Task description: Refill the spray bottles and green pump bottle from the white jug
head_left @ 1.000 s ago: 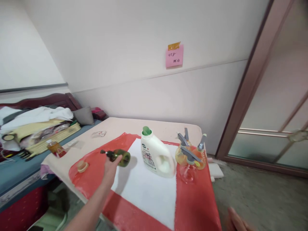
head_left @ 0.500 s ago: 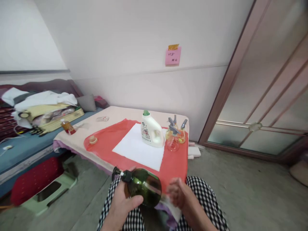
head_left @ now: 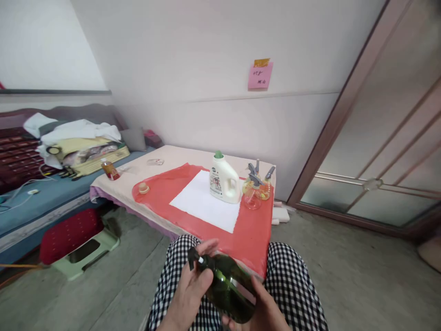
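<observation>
A dark green pump bottle lies tilted on its side above my lap, its black pump head pointing up and left. My left hand is closed around the neck end, thumb on top and fingers behind. At the base end, my right hand grips the bottle's bottom, with its fingertips showing underneath. On the table ahead stands a cream detergent jug with a green cap, resting on a white cloth. Several clear spray bottles with grey trigger heads are grouped to its right.
A red plastic sheet covers the table's near part, with a small beige cap on it. An amber bottle stands at the table's left end. A red-topped stool is at lower left, and a glass door at right.
My right hand has moved onto the bottle's base; before, it was beside it with curled fingers. The bottle has shifted right and down in view, its base tipping lower.
</observation>
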